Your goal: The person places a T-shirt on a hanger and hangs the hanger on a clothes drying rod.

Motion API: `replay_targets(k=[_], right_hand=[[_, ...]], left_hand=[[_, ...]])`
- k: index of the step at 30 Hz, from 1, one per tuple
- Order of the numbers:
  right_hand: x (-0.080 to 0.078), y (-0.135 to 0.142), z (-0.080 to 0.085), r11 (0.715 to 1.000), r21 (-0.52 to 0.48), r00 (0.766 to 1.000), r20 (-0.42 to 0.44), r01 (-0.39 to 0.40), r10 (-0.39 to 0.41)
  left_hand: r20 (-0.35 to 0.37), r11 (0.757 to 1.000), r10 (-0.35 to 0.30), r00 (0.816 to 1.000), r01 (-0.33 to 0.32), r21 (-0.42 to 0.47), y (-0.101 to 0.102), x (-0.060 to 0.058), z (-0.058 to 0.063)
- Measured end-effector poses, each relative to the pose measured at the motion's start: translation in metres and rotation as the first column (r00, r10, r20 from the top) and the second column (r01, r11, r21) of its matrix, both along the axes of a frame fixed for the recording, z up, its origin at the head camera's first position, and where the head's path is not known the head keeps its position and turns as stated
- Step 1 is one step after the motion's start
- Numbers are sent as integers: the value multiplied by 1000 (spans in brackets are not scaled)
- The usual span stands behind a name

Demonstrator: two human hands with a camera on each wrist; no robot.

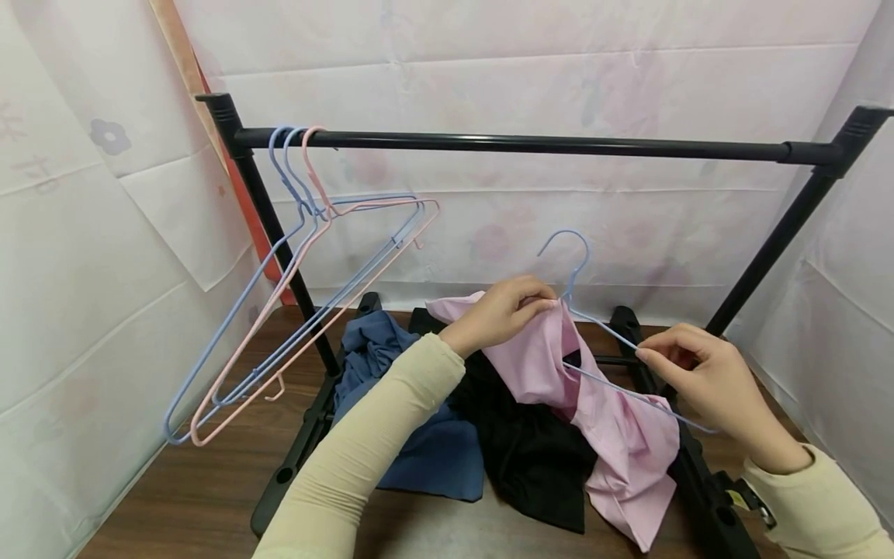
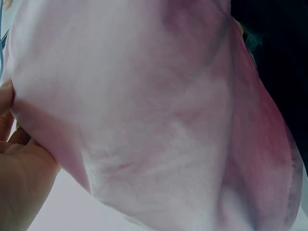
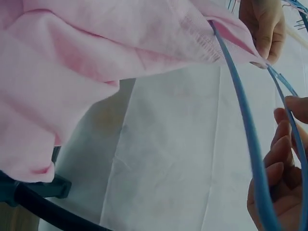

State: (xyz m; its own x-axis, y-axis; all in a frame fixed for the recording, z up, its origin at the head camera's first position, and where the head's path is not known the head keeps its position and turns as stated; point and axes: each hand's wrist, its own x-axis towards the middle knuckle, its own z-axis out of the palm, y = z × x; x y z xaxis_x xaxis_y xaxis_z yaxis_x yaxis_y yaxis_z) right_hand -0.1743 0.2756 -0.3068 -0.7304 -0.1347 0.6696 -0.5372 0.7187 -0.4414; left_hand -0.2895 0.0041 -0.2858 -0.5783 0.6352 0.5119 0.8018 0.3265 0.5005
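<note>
Pink garment held up between the two hands, below the rail and right of centre! Its top edge is pinched by the left hand, thumb against fingers, right beside the neck of a loose blue hanger. And over on the other side, the hanger's upper arm is pinched by the right hand, thumb and forefinger closed on the wire, the other fingers curled beneath.

One end of that hanger is hidden inside the pink folds; the other is left bare, out past the cloth, with the hook pointed up and clear of the rail. Down below, black cloth is partly covered by the pink folds; whether they rest on it or hang just above cannot be told. To the left, a crumpled blue cloth is seen beside the black.

Up top, the black rail is occupied at its left end: two blue hangers and a pink hanger are hung there, close together. Behind it all, a pale, faintly flowered sheet is stretched.
</note>
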Motion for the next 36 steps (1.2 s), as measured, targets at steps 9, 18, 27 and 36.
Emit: replay_targets(k=[9, 18, 27, 36], right_hand=[[6, -15, 3, 1000, -11, 998, -62, 14, -15], [8, -27, -3, 998, 48, 995, -99, -28, 33], [4, -46, -32, 992, 102, 998, 3, -68, 68], [-1, -55, -59, 985, 173, 999, 44, 1, -9]], left_hand=[[16, 999, 38, 999, -39, 23, -2, -4, -3], [-1, 997, 65, 998, -65, 33, -2, -6, -4], [-20, 996, 81, 997, -80, 41, -2, -7, -4], [-3, 996, 80, 997, -80, 46, -2, -6, -4]])
